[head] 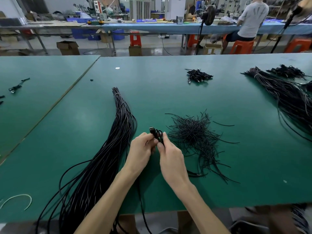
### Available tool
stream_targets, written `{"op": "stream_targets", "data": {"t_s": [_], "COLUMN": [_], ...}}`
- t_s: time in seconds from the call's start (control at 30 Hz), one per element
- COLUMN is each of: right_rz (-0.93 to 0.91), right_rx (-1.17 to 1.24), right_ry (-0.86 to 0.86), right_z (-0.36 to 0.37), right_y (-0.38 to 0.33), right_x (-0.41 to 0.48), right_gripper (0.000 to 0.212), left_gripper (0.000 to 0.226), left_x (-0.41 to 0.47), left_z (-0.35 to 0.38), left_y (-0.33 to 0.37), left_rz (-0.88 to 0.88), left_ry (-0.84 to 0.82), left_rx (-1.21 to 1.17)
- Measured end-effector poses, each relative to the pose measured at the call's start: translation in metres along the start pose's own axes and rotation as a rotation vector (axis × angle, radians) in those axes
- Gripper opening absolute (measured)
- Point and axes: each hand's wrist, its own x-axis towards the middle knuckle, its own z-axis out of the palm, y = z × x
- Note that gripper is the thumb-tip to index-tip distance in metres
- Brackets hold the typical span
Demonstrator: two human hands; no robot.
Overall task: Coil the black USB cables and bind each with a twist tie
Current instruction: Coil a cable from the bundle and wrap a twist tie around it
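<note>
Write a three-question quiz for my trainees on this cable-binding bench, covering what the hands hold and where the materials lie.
1. True or false: the left hand and the right hand both hold one small coiled cable.
2. The loose twist ties lie: A) to the right of the hands; B) to their left; C) on the floor.
3. Fill in: the long bundle of uncoiled cables lies on the green table to the person's ____.
Key: 1 true; 2 A; 3 left.
</note>
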Motion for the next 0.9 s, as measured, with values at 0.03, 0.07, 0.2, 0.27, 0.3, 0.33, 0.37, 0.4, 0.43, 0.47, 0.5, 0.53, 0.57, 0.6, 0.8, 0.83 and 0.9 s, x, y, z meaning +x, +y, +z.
{"op": "stream_targets", "data": {"t_s": [0.03, 0.07, 0.2, 0.27, 0.3, 0.33, 0.37, 0.4, 0.43, 0.47, 0.5, 0.53, 0.57, 0.6, 0.8, 0.83, 0.9], "right_rz": [0.015, 0.019, 0.049, 0.059, 0.057, 0.054, 0.052, 0.051, 0.049, 0.049, 0.053, 0.056, 0.057, 0.056, 0.077, 0.084, 0.096], "right_rx": [0.025, 0.041, 0.100, 0.124, 0.132, 0.137, 0.140, 0.142, 0.145, 0.149, 0.155, 0.161, 0.166, 0.172, 0.212, 0.216, 0.232], "right_ry": [0.013, 0.030, 0.062, 0.053, 0.046, 0.036, 0.023, 0.011, 0.005, 0.008, 0.015, 0.021, 0.026, 0.027, 0.030, 0.030, 0.020], "right_z": [0.0002, 0.0002, -0.0029, -0.0054, -0.0059, -0.0061, -0.0061, -0.0059, -0.0056, -0.0055, -0.0054, -0.0056, -0.0056, -0.0057, -0.0063, -0.0065, -0.0066], "right_y": [0.0002, 0.0005, 0.0035, 0.0057, 0.0062, 0.0065, 0.0066, 0.0070, 0.0074, 0.0077, 0.0077, 0.0076, 0.0075, 0.0075, 0.0079, 0.0082, 0.0087], "right_x": [0.0003, 0.0005, 0.0023, 0.0037, 0.0041, 0.0041, 0.0042, 0.0040, 0.0041, 0.0045, 0.0047, 0.0049, 0.0049, 0.0047, 0.0055, 0.0057, 0.0056], "right_gripper": [0.051, 0.049, 0.045, 0.045, 0.046, 0.047, 0.048, 0.048, 0.049, 0.049, 0.048, 0.048, 0.047, 0.047, 0.046, 0.046, 0.045], "left_gripper": [0.037, 0.041, 0.041, 0.032, 0.029, 0.027, 0.028, 0.029, 0.030, 0.031, 0.032, 0.032, 0.033, 0.032, 0.023, 0.021, 0.018], "left_x": [-0.0010, -0.0017, -0.0035, -0.0051, -0.0056, -0.0058, -0.0060, -0.0059, -0.0060, -0.0061, -0.0066, -0.0072, -0.0077, -0.0078, -0.0059, -0.0059, -0.0066], "left_z": [0.0001, 0.0004, 0.0020, 0.0023, 0.0019, 0.0015, 0.0013, 0.0011, 0.0014, 0.0017, 0.0022, 0.0030, 0.0035, 0.0037, 0.0018, 0.0012, -0.0012], "left_y": [0.0014, 0.0032, 0.0076, 0.0091, 0.0096, 0.0099, 0.0099, 0.0096, 0.0094, 0.0091, 0.0086, 0.0080, 0.0072, 0.0065, 0.0070, 0.0058, 0.0030], "left_rz": [-0.003, -0.005, -0.026, -0.047, -0.055, -0.060, -0.060, -0.057, -0.052, -0.044, -0.033, -0.018, 0.000, 0.020, 0.140, 0.163, 0.202], "left_ry": [-0.006, -0.012, -0.001, 0.022, 0.034, 0.043, 0.049, 0.048, 0.041, 0.033, 0.026, 0.023, 0.021, 0.017, -0.082, -0.103, -0.131], "left_rx": [-0.002, -0.006, -0.028, -0.019, -0.017, -0.020, -0.030, -0.039, -0.036, -0.017, 0.011, 0.041, 0.069, 0.096, 0.126, 0.141, 0.173]}}
